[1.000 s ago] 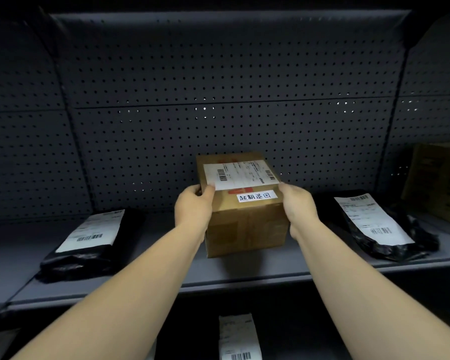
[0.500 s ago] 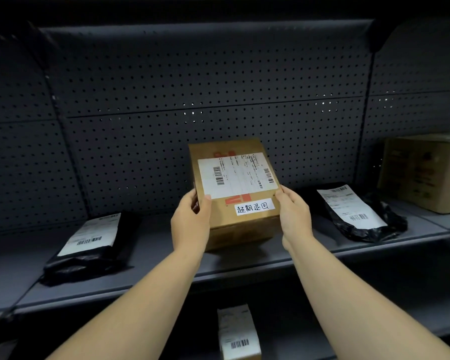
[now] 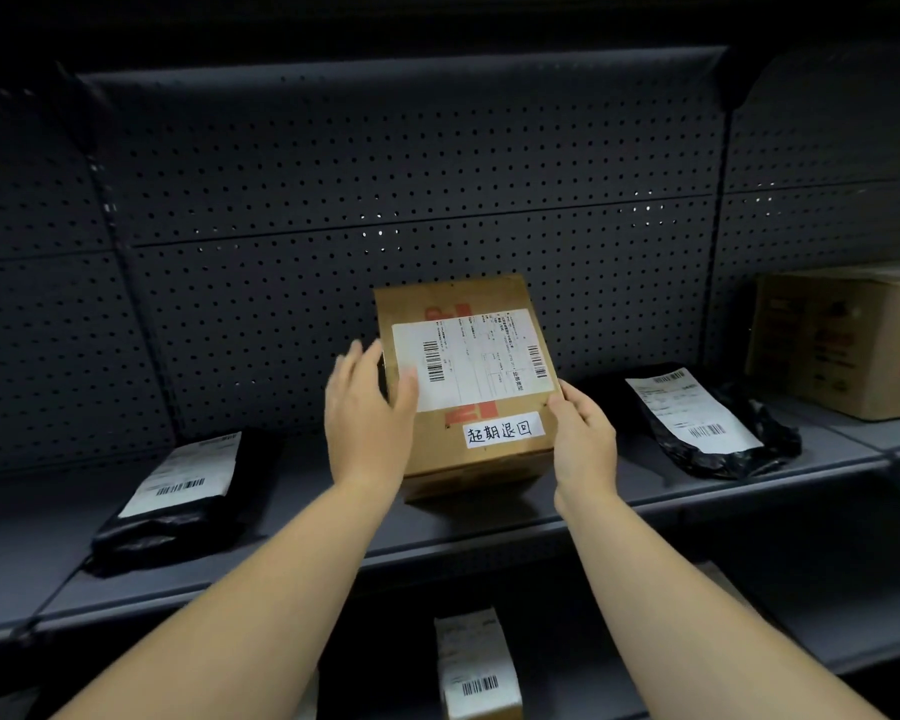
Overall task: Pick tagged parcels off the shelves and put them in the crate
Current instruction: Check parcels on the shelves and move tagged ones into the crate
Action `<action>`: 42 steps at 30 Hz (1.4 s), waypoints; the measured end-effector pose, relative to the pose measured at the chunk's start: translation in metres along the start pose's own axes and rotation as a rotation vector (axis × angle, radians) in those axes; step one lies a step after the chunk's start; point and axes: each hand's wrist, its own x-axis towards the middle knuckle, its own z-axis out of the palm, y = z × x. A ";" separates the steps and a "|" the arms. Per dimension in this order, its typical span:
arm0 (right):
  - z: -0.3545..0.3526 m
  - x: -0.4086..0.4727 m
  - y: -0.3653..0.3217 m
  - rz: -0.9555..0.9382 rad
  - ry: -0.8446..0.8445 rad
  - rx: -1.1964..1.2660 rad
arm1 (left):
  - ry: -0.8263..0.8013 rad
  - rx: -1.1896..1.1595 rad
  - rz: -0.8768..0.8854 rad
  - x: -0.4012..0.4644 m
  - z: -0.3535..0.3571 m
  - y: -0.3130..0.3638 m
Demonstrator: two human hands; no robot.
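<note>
Since half a second ago the cardboard box (image 3: 468, 387) has tilted further up toward the camera, its near edge lifted over the shelf (image 3: 619, 485), and the left hand (image 3: 367, 407) has slid along its side. The box sits at the centre, between a black mailer bag (image 3: 178, 491) at 9 o'clock and another black bag (image 3: 713, 423) at 3 o'clock. It looks stiff and fairly light; its side faces suit a two-handed hold. The left grip curls round the left edge, thumb on the label; the right hand (image 3: 583, 439) pinches the lower right corner beside the handwritten tag (image 3: 500, 429).
</note>
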 end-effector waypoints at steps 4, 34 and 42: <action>0.002 0.000 0.002 -0.004 0.018 0.023 | -0.026 0.316 0.268 0.034 0.002 0.019; 0.012 0.012 0.008 0.034 0.069 -0.030 | -0.202 0.672 0.336 0.119 0.030 0.048; 0.050 0.002 -0.005 0.268 0.071 0.038 | -0.096 0.593 0.131 0.125 -0.023 0.021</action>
